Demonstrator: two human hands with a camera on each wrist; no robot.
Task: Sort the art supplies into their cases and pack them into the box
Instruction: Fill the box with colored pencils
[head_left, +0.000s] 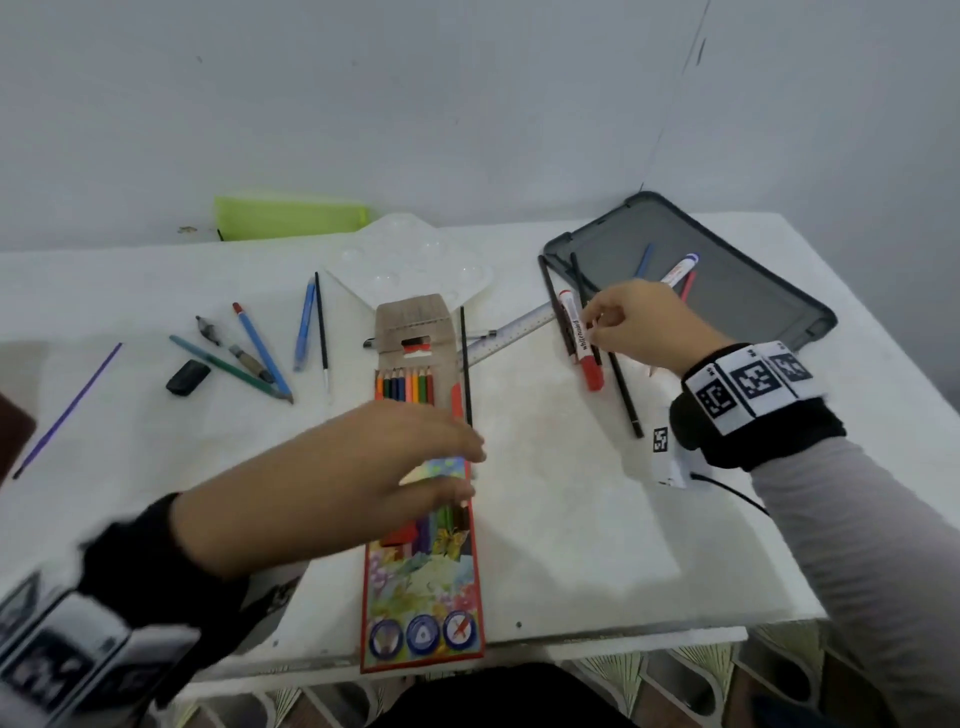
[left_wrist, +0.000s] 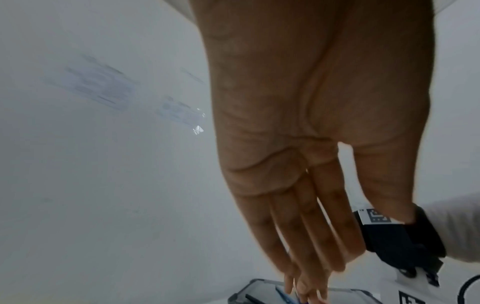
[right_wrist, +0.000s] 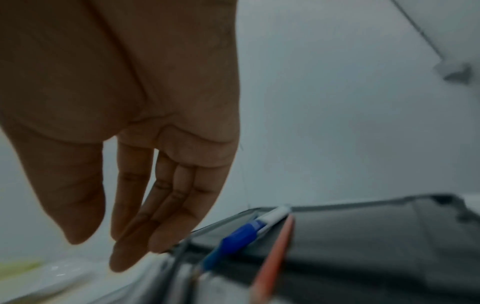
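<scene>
An open colour pencil case (head_left: 423, 582) lies mid-table with several pencils (head_left: 404, 385) sticking out of its top. My left hand (head_left: 470, 470) hovers over the case, blurred, fingers straight and holding nothing; the left wrist view shows the same flat fingers (left_wrist: 306, 236). My right hand (head_left: 592, 325) is at the red whiteboard marker (head_left: 582, 348), next to black pencils (head_left: 621, 387). Its fingers (right_wrist: 145, 226) hang relaxed and empty in the right wrist view. The grey box (head_left: 769, 306) at the back right holds a blue-capped marker (right_wrist: 241, 232) and a red pencil (right_wrist: 275, 257).
A ruler (head_left: 514, 332) and a white palette (head_left: 410, 265) lie behind the case. Pens, brushes, a black eraser (head_left: 188, 378) and a purple stick (head_left: 67, 410) are scattered at the left. A green pouch (head_left: 291, 215) lies by the wall. The table's front edge is near me.
</scene>
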